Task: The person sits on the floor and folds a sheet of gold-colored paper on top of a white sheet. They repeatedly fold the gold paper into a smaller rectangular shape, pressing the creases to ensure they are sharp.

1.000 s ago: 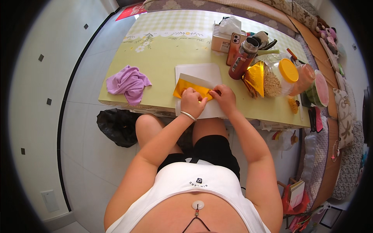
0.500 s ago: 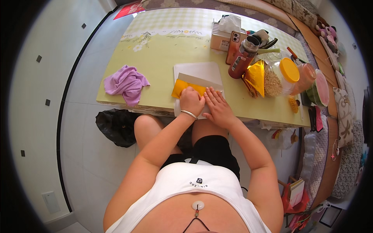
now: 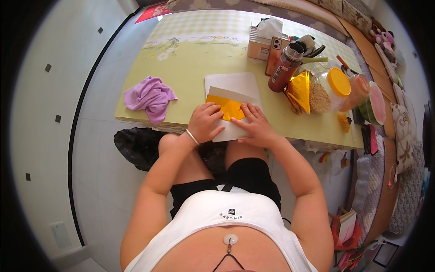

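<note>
Tiled floor point(image 3: 102, 149) and a pale wall point(image 3: 36, 113) lie to the left of a green-topped table point(image 3: 190, 72), checked toward its far side. Near the table's front edge, a folded gold paper point(image 3: 232, 109) rests on white sheets point(image 3: 233, 79). The left hand point(image 3: 206, 121) bends its fingers onto the paper's left end, thumb held apart; the right hand point(image 3: 257, 127) spreads over the right end. Neither appears to pinch it. The paper is probably very light, thin and easily creased, its shiny face somewhat slippery; its ends and folded edges should offer the surest hold, under gentle flat pressure. On the table's left lies a purple cloth point(image 3: 150, 97); on its right stand a dark red flask point(image 3: 283, 72), a phone point(image 3: 273, 56) and a yellow-lidded jar point(image 3: 320, 97).
</note>
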### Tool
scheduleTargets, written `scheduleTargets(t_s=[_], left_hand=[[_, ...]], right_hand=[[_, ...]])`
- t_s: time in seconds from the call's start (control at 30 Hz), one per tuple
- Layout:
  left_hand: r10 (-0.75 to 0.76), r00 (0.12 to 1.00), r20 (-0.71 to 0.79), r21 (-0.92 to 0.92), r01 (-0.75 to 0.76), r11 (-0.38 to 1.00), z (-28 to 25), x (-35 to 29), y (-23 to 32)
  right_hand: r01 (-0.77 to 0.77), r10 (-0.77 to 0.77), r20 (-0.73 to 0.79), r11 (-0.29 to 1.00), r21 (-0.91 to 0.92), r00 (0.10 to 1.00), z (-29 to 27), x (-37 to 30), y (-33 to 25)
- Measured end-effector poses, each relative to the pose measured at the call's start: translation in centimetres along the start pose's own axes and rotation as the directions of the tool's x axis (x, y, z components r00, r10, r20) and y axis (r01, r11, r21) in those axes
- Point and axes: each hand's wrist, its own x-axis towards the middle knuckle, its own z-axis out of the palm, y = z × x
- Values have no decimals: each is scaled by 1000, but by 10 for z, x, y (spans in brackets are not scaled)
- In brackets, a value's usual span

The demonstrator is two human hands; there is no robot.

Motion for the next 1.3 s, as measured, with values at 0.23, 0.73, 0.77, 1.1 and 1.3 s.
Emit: scheduleTargets(t_s=[0.23,0.73,0.77,1.1,1.3], left_hand=[[153,982,109,-68,-146,987,-16,-29,-8],[1,999,38,-411,15,911,-4,-2,-40],[-23,999,43,-422,39,906,-4,1,-41],[-337,940,-44,-267,314,911,24,9,-52],[-372,924,-85,-225,346,911,29,8,-51]], right_hand=[[124,-107,-96,974,187,990,-14,6,33],[-220,233,-557,971,91,797,38,43,-54],[-246,273,-551,961,124,788,38,44,-56],[-386,423,-504,904,181,753,39,48,-61],[-413,431,-489,898,152,758,34,52,-64]])
